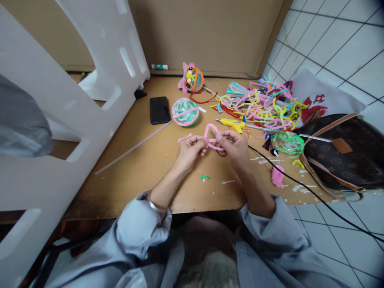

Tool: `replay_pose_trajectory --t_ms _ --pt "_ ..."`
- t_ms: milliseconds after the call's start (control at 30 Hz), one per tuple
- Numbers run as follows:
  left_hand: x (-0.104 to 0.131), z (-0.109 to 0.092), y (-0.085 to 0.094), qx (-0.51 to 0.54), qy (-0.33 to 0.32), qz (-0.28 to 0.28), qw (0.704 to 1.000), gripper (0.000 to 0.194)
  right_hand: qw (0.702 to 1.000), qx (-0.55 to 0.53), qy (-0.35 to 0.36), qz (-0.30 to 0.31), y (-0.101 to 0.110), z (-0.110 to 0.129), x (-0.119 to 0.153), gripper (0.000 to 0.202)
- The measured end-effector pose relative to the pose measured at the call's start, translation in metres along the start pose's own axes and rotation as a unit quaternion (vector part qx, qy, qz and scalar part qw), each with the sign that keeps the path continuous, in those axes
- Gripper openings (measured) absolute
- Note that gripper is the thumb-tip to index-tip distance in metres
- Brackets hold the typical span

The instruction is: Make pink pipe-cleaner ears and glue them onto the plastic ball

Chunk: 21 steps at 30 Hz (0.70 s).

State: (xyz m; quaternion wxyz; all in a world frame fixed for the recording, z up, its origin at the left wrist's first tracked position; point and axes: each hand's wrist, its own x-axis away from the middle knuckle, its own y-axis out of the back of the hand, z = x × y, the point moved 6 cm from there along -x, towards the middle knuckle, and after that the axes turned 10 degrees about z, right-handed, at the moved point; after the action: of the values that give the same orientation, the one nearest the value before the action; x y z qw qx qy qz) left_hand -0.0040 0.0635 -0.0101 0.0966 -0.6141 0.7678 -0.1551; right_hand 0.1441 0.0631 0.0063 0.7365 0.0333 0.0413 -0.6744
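A pink pipe cleaner (211, 127), bent into a pointed loop, is stretched between my hands above the table. My left hand (192, 151) is closed, pinching it at the loop's left side. On the other side, my right hand (233, 145) is closed around small scissors (213, 133); a grey blade tip pokes out by the loop and a dark red handle shows below the fingers. The right fingertips also touch the pink strand. Beyond them lies a yellow glue gun (231, 124). A green ball (185, 113) with pink strips sits behind my left hand.
Mixed pipe cleaners (258, 102) are heaped at the back right, near a brown handbag (345, 148) and a green netted ball (288, 144). A black phone (159, 110), a decorated orange ball (196, 79) and a glue stick (135, 147) lie farther left. A black cable (288, 176) crosses the right side.
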Motion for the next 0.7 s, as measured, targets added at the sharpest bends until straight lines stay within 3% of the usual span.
replay_pose_trajectory --t_ms 167,300,567,700 --pt "0.0009 0.0006 -0.0026 -0.036 -0.006 0.008 0.999 0.014 0.999 0.022 0.03 -0.035 0.0037 0.0042 -0.0001 0.041" --pt "0.0019 0.0011 -0.0053 -0.056 -0.009 0.015 0.998 0.012 0.999 0.026 0.039 -0.019 0.0017 0.0047 0.0008 0.035" --pt "0.0014 -0.0005 -0.0027 -0.031 -0.056 -0.009 0.998 0.026 0.997 0.035 0.055 -0.031 -0.0011 0.0075 0.0038 0.029" --pt "0.002 -0.0022 -0.0033 -0.044 -0.074 0.005 0.996 0.028 0.997 0.035 0.055 -0.041 0.0002 0.0093 0.0044 0.033"
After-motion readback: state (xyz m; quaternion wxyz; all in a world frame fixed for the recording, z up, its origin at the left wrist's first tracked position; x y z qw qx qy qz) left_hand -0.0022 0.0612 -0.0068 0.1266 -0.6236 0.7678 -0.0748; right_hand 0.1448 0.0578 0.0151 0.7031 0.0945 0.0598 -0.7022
